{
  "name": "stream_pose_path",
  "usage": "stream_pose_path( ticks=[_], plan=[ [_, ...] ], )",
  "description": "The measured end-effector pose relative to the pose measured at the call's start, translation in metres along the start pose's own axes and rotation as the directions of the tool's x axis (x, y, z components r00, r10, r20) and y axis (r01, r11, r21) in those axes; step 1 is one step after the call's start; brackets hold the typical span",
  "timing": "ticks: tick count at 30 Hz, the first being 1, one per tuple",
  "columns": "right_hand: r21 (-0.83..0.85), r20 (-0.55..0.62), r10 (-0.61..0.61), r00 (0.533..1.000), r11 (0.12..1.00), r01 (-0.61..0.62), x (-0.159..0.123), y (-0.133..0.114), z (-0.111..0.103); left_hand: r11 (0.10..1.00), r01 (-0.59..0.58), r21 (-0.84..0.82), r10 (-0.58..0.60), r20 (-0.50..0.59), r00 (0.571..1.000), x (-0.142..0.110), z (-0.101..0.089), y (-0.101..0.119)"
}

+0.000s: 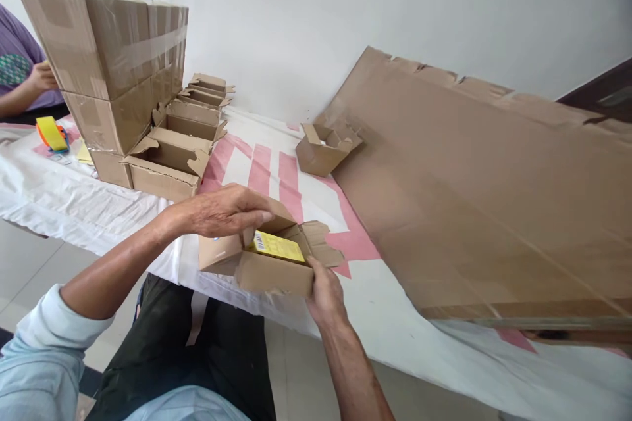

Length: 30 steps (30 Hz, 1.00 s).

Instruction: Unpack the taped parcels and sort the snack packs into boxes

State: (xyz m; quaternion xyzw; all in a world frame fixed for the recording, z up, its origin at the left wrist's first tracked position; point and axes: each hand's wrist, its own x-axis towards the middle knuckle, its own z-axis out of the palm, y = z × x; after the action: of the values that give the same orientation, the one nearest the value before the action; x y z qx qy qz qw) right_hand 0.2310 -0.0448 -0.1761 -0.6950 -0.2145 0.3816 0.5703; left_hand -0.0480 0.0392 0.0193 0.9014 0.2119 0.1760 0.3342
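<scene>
In front of me, at the table's edge, sits a small open cardboard box [276, 276] with its flaps up. Inside it lies a yellow printed packet [279, 247] with a barcode at one end. My right hand [326, 289] grips the box's near right corner, thumb over the rim. Above the box's left side is my left hand [230, 210], palm down, its fingers bent down toward the packet's barcode end. Their tips are partly hidden, so what they hold or press is unclear.
Taped cartons [118, 46] are stacked at left, beside a row of open boxes [168, 158]. Another open box [320, 154] stands farther back. A large cardboard sheet [474, 197] leans at right. A tape roll [52, 133] lies near another person's hand [43, 77].
</scene>
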Motion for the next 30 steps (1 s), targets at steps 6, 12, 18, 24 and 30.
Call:
stream_pose_path(
  ticks=[6, 12, 18, 24, 30],
  plan=[
    [-0.185, 0.153, -0.194, 0.969, 0.958, 0.221, -0.040, -0.012, 0.020, 0.803, 0.206, 0.559, -0.188, -0.090, 0.978, -0.031, 0.021, 0.017],
    [-0.127, 0.330, -0.274, 0.903, 0.935, 0.330, -0.067, -0.014, 0.037, 0.670, 0.362, 0.648, -0.402, -0.094, 0.911, -0.041, 0.036, 0.001],
    [-0.206, 0.184, -0.660, 0.728, 0.699, 0.685, -0.055, -0.032, 0.016, 0.673, 0.427, 0.604, -0.471, -0.095, 0.877, -0.054, 0.032, -0.019],
    [-0.125, 0.664, -0.706, 0.245, 0.219, 0.968, -0.041, -0.100, 0.024, 0.699, 0.452, 0.554, -0.516, -0.047, 0.855, -0.046, 0.032, -0.032],
    [-0.162, 0.798, -0.483, 0.361, 0.406, 0.899, -0.015, -0.106, 0.050, 0.771, 0.427, 0.473, -0.472, -0.025, 0.881, -0.035, 0.037, -0.045]
  ],
)
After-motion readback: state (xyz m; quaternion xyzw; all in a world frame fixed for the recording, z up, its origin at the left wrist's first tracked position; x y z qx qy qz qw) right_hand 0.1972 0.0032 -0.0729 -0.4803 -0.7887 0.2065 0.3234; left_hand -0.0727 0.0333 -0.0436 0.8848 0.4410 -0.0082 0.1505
